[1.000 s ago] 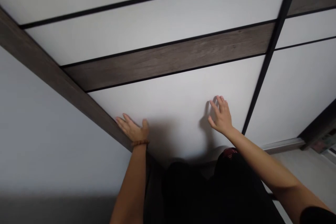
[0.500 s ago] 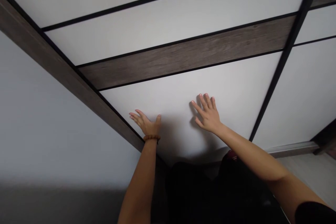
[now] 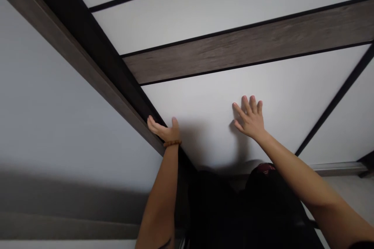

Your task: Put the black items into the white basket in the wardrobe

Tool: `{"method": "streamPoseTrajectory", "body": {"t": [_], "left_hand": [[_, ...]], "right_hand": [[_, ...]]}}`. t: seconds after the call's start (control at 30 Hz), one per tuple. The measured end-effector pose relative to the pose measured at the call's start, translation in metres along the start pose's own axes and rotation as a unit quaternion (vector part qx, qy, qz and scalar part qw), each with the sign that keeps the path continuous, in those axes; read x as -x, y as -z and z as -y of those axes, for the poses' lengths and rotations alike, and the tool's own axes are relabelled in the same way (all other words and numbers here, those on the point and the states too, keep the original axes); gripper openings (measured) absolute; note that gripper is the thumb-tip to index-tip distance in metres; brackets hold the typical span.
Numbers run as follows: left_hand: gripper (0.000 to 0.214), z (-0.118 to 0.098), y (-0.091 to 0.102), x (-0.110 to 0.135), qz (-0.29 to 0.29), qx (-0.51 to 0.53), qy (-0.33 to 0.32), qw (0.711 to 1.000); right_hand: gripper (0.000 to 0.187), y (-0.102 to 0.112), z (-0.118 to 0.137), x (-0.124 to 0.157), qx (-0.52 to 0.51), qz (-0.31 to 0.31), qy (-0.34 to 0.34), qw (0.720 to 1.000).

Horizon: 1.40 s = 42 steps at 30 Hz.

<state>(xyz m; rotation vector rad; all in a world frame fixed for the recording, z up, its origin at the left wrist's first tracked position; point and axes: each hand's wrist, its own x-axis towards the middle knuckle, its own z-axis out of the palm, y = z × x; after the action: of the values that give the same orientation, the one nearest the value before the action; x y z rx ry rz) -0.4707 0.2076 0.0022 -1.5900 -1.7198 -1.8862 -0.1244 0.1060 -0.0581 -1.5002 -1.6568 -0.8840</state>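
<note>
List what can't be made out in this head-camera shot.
Head view:
- Red marking on the dark clothing: too small and dark to read.
- Dark mark on the left forearm: cut off by the bottom edge.
- Pale floor: mostly hidden by the right arm.
- Far ends of the white panels: cut off by the top edge.

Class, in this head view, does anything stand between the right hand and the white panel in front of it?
Nothing visible does: the right hand lies open against the white panel, with only its shadow beside it.
</note>
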Motion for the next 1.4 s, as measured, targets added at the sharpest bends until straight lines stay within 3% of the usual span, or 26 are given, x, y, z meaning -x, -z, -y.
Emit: {"method": "streamPoseTrajectory", "body": {"t": [0.17,0.3,0.4,0.53,0.7,0.9,1.1,1.2,1.27,1.4], "left_hand": [[0.093,0.011,-0.007,-0.015,0.109,0.052,0.124,0.985],[0.082,0.013,-0.011,-0.015,0.14,0.063,0.139,0.978],[0.082,0.014,-0.013,-0.013,0.157,0.085,0.141,0.974],[0.083,0.013,-0.015,-0.006,0.175,0.114,0.139,0.968],[0.079,0.013,-0.019,0.005,0.196,0.153,0.125,0.961],[0.066,0.012,-0.027,0.017,0.232,0.207,0.113,0.944],[0.049,0.022,-0.029,0.017,0.291,0.275,0.051,0.915],[0.052,0.031,-0.022,0.019,0.327,0.315,0.022,0.891],[0.059,0.038,-0.011,0.026,0.325,0.311,0.008,0.893],[0.05,0.057,0.031,0.054,0.332,0.262,0.005,0.906]], "right_hand": [[0.095,0.003,-0.009,0.003,-0.008,-0.02,-0.002,1.0],[0.092,0.006,-0.008,0.009,-0.02,0.0,-0.042,0.999],[0.096,0.01,0.006,0.011,-0.025,-0.022,-0.067,0.997],[0.094,0.017,0.038,-0.003,-0.042,-0.036,-0.042,0.998],[0.089,0.016,0.091,-0.04,-0.066,0.002,0.016,0.998],[0.102,-0.008,0.166,-0.067,-0.098,0.077,0.05,0.991],[0.107,-0.039,0.202,-0.061,-0.074,0.04,0.009,0.996],[0.106,-0.053,0.201,-0.057,-0.046,0.012,-0.024,0.999],[0.106,-0.062,0.197,-0.055,-0.024,-0.009,-0.04,0.999],[0.111,-0.08,0.187,-0.052,0.012,-0.048,-0.066,0.997]]}}
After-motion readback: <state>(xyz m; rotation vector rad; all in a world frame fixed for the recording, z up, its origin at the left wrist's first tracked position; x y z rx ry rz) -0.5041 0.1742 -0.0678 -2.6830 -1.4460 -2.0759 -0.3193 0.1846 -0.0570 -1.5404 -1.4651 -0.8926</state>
